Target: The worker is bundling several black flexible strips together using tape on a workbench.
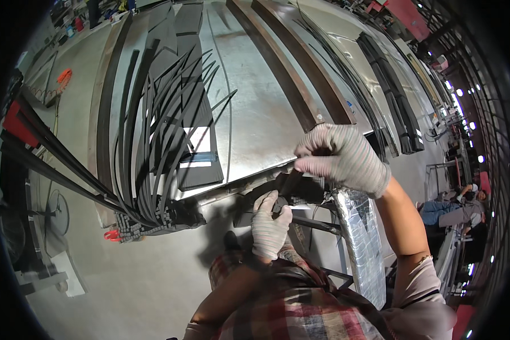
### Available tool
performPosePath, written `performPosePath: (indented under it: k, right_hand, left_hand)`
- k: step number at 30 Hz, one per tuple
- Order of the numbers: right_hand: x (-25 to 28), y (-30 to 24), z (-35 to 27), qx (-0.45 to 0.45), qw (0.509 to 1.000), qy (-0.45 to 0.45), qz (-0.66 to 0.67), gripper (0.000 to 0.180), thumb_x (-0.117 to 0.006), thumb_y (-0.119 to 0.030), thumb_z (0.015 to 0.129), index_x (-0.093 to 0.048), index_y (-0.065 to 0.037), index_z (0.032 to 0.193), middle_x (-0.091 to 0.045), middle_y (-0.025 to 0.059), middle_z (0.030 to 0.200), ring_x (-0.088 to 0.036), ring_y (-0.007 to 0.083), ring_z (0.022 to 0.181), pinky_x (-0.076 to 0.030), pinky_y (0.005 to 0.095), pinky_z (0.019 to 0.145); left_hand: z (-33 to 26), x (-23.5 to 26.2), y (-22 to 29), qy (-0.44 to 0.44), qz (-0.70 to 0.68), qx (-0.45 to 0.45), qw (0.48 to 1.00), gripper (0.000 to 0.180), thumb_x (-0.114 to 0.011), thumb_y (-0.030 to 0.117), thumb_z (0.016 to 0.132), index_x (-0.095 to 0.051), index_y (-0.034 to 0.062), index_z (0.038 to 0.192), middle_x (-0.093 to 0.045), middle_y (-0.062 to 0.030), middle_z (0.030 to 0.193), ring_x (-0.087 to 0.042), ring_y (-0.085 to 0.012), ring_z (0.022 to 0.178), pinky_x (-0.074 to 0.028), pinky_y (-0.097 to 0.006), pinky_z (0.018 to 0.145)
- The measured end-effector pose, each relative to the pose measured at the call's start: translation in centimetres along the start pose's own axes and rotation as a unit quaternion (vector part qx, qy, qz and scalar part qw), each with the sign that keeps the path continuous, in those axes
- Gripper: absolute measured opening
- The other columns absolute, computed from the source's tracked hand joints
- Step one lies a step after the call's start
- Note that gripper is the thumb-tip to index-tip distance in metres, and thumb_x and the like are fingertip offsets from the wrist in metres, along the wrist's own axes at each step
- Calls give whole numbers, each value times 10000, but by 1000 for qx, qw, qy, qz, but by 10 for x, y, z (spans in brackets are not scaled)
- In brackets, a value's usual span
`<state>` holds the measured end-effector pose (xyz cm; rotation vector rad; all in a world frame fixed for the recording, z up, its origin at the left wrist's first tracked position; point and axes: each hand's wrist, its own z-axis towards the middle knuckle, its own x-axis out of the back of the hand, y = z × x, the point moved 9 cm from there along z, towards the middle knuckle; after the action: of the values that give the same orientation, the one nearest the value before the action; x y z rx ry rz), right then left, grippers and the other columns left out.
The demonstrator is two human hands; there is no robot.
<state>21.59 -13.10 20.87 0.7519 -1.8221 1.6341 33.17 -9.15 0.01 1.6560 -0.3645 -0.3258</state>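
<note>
Both my hands wear pale striped knit gloves and meet at the near edge of a metal-topped table point(249, 113). My left hand point(270, 226) is closed, thumb and forefinger round a short black strip point(289, 182) that rises between the hands. A little higher and to the right, my right hand point(345, 158) makes a pinch. What lies between its fingertips is too dark to make out. More black material sits in shadow under the table edge beside my left hand. Left of my hands, a thick bundle of long black strips point(153, 218) hangs over the edge, its cut ends toward me.
Flat black strips point(201, 170) lie stacked on the table. Two rusty metal bars point(283, 73) run lengthwise across it. A foil-wrapped panel point(361, 243) stands close by my right forearm. Further right lies another black stack point(388, 90). A person point(456, 209) sits at the far right.
</note>
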Motion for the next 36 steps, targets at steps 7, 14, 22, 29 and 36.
performPosePath:
  k: [7,14,22,29,36]
  right_hand:
    - [-26,133,-61,-188,703,339,596,415,-481,-452,1001,-548,-49,1076,-560,32,823,-504,120,663,-422,239,597]
    - [-83,42,-94,18,987,160,3,79,-671,-125,866,-682,-61,910,-607,69,725,-606,205,641,-475,329,594]
    - [-103,55,-33,57,945,-33,-321,140,-606,-200,841,-634,-116,949,-635,88,788,-653,284,723,-497,431,631]
    - [-127,50,-28,181,828,-116,-518,167,-546,-217,831,-624,-90,753,-598,49,627,-634,234,608,-432,393,560]
    - [-99,31,-41,279,836,-80,-465,137,-556,-220,799,-518,-93,765,-490,36,533,-558,248,503,-403,386,499]
  left_hand:
    - [2,-7,-9,-4,-44,12,999,420,-700,65,798,-593,-50,1187,-612,-163,1122,-587,-244,1065,-472,-329,945]
    - [-2,-11,-13,1,-149,99,984,471,-662,-16,811,-474,-39,1241,-596,-119,1050,-599,-161,905,-503,-281,829]
    - [-7,-20,-32,26,-214,82,973,440,-764,44,769,-516,-35,1124,-580,-125,1100,-572,-172,1004,-477,-314,916]
    - [-8,-18,-24,11,-231,70,970,432,-731,5,751,-530,-31,1132,-620,-85,1034,-608,-146,928,-504,-289,841]
    - [-7,-28,-14,-29,-209,94,973,410,-714,13,765,-526,-29,1128,-630,-69,945,-606,-120,839,-513,-284,781]
